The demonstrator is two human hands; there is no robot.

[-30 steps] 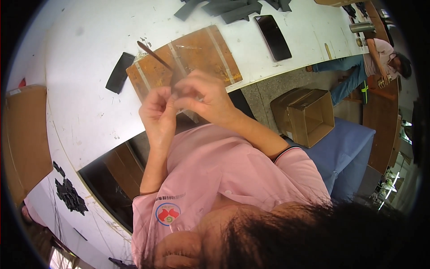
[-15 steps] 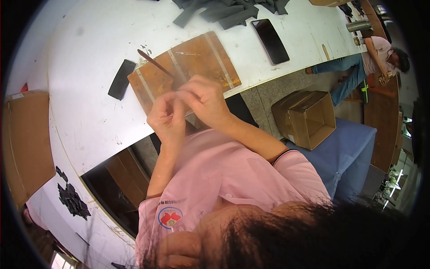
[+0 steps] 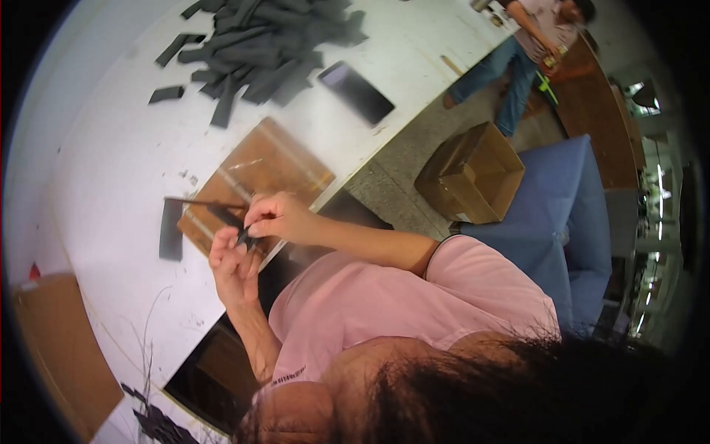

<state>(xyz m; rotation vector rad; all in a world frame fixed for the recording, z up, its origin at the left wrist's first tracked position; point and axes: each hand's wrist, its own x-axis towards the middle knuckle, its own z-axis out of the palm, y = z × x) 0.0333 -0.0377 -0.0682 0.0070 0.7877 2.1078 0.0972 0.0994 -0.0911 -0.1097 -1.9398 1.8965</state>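
My left hand [image 3: 235,268] and my right hand [image 3: 279,218] meet over the near edge of a brown board [image 3: 270,155] with pale strips across it. Between the fingertips of both is a small black piece [image 3: 245,237], partly hidden by the fingers. My right thumb and forefinger pinch it from above; my left fingers are curled around its lower side. A thin dark stick [image 3: 203,202] and a short dark strip [image 3: 224,215] show just beyond the hands. On the table, left of the board, lies a flat dark grey strip [image 3: 171,238].
A heap of dark grey strips [image 3: 259,48] and a phone [image 3: 356,92] lie farther back on the white table [image 3: 111,192]. Small black pieces [image 3: 159,425] lie at lower left, near a cardboard box [image 3: 66,348]. Right, an open carton [image 3: 473,174] rests on blue cloth [image 3: 551,222]; another person [image 3: 536,37] sits beyond.
The view has turned, so the board, heap and phone appear lower and farther left. Both hands remain together, and a black piece now shows between their fingers.
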